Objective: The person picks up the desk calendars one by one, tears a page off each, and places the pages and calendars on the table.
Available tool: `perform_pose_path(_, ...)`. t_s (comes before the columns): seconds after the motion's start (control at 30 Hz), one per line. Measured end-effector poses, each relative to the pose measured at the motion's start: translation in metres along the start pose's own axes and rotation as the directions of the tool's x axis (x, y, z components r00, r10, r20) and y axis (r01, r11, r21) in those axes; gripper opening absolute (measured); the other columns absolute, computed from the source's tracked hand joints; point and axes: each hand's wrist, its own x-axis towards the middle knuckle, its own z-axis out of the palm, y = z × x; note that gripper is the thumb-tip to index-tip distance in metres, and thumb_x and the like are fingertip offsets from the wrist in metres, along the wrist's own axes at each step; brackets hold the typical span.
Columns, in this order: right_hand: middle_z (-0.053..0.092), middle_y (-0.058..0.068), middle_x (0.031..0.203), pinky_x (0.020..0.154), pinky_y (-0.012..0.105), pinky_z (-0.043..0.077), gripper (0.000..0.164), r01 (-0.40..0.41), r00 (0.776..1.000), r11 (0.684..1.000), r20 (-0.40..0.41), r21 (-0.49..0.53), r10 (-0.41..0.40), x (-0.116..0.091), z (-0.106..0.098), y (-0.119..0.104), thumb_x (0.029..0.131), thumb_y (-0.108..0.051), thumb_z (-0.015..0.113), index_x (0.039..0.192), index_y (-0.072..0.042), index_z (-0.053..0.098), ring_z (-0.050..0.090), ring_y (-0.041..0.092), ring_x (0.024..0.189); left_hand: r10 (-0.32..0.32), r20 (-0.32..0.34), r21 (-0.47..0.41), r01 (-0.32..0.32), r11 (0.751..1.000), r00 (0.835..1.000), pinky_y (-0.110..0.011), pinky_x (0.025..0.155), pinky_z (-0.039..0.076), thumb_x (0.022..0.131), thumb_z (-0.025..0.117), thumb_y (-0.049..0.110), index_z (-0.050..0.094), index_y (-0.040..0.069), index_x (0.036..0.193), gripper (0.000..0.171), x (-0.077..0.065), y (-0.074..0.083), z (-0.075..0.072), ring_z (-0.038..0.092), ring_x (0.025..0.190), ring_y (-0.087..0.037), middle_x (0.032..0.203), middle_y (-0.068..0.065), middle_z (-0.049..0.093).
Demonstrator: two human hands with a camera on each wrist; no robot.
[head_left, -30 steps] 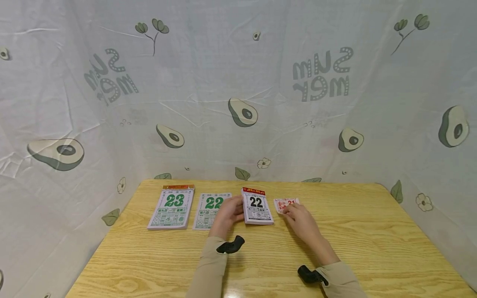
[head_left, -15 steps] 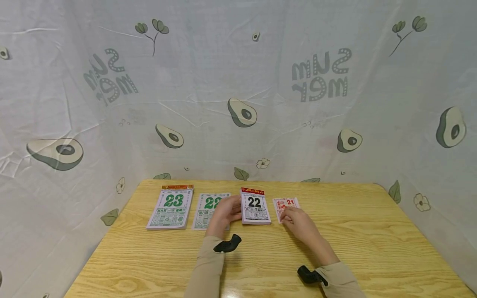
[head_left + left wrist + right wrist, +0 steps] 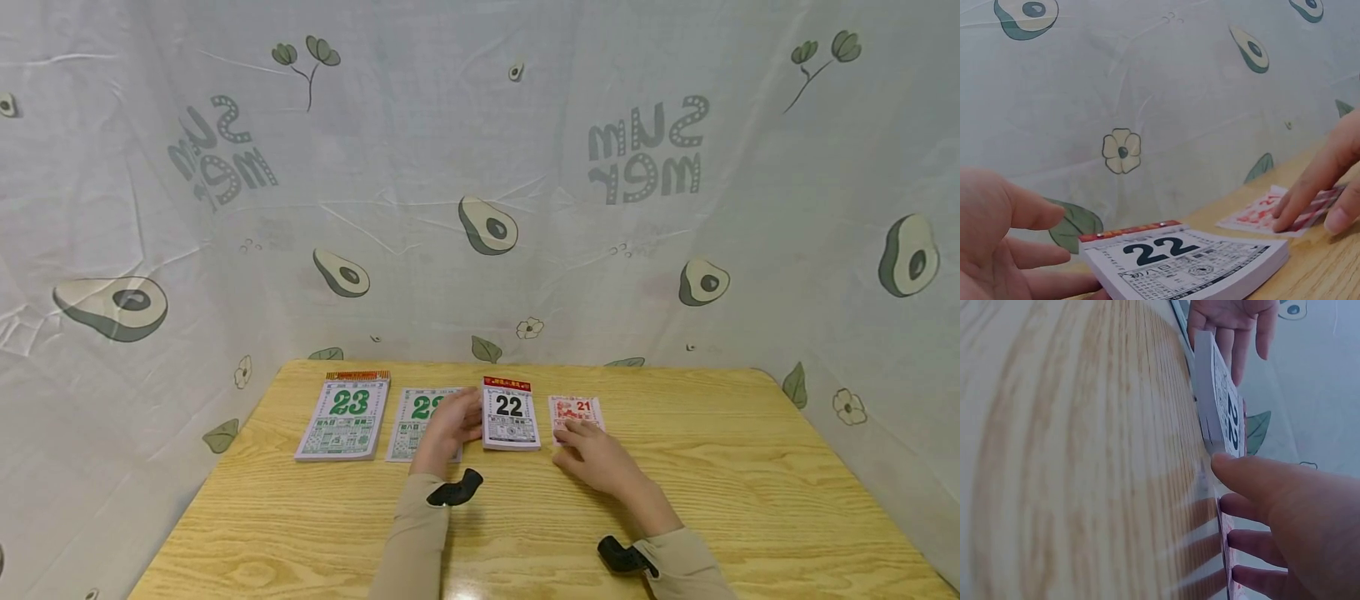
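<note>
A small tear-off calendar [image 3: 512, 417] showing a black 22 under a red header lies on the wooden table. At its left side is my left hand [image 3: 448, 425]; the left wrist view shows relaxed fingers [image 3: 1035, 255] with tips at the pad's edge. A loose calendar sheet [image 3: 582, 408] printed with a red 21 lies right of the pad. My right hand [image 3: 596, 458] rests its fingertips on that sheet's lower part, hiding some of the print. In the right wrist view the fingers [image 3: 1257, 545] spread across the sheet, the thumb apart from them.
A larger tear-off calendar [image 3: 345, 421] with a green 23 lies at the left. Beside it a sheet [image 3: 405, 433] with a green 22 is partly covered by my left hand. An avocado-print curtain [image 3: 420, 150] hangs behind the table [image 3: 712, 467].
The small calendar has shifted slightly left and sits straighter. The red 21 sheet has been straightened, and my right hand has gone from pinching it to laying fingers on it.
</note>
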Motion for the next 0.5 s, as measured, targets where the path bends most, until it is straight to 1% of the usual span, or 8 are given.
perform_pose_path(0.13, 0.051, 0.025, 0.141, 0.107, 0.061, 0.034, 0.048, -0.01, 0.999, 1.0, 0.048, 0.016, 0.009, -0.0013, -0.001, -0.0022, 0.095, -0.036, 0.059, 0.133, -0.006, 0.059, 0.04, 0.051, 0.134, 0.007, 0.024, -0.001, -0.007, 1.0, 1.0, -0.032, 0.077, 0.052, 0.101, 0.051, 0.03, 0.034, 0.01, 0.15, 0.055, -0.0004, 0.0014, -0.002, 0.061, 0.112, -0.026, 0.139, -0.02, 0.053)
perform_pose_path(0.27, 0.048, 0.023, 0.144, 0.108, 0.061, 0.033, 0.051, -0.002, 0.997, 1.0, 0.083, 0.013, 0.001, -0.0026, -0.0021, -0.0037, 0.096, -0.038, 0.059, 0.136, -0.007, 0.057, 0.038, 0.05, 0.136, 0.016, 0.044, 0.003, -0.016, 1.0, 0.999, -0.032, 0.076, 0.051, 0.102, 0.049, 0.027, 0.03, 0.011, 0.152, 0.057, -0.0003, 0.002, -0.0032, 0.06, 0.115, -0.029, 0.138, -0.02, 0.054)
perform_pose_path(0.37, 0.049, 0.023, 0.144, 0.107, 0.061, 0.034, 0.052, 0.017, 0.996, 1.0, 0.092, 0.007, -0.018, -0.0031, -0.0037, -0.0056, 0.095, -0.039, 0.059, 0.135, -0.006, 0.057, 0.039, 0.05, 0.135, 0.023, 0.05, 0.018, -0.024, 1.0, 0.998, -0.032, 0.075, 0.049, 0.102, 0.049, 0.026, 0.027, 0.011, 0.154, 0.058, -0.0001, 0.002, -0.0038, 0.058, 0.118, -0.031, 0.138, -0.02, 0.054)
perform_pose_path(0.5, 0.049, 0.024, 0.144, 0.108, 0.06, 0.033, 0.051, 0.019, 0.995, 1.0, 0.1, 0.016, -0.021, -0.0035, -0.0062, -0.0088, 0.095, -0.038, 0.06, 0.135, -0.006, 0.057, 0.039, 0.051, 0.134, 0.021, 0.043, 0.039, -0.023, 0.999, 0.999, -0.033, 0.077, 0.049, 0.102, 0.049, 0.027, 0.026, 0.012, 0.154, 0.059, -0.0009, 0.0032, -0.0037, 0.055, 0.124, -0.033, 0.141, -0.021, 0.052)
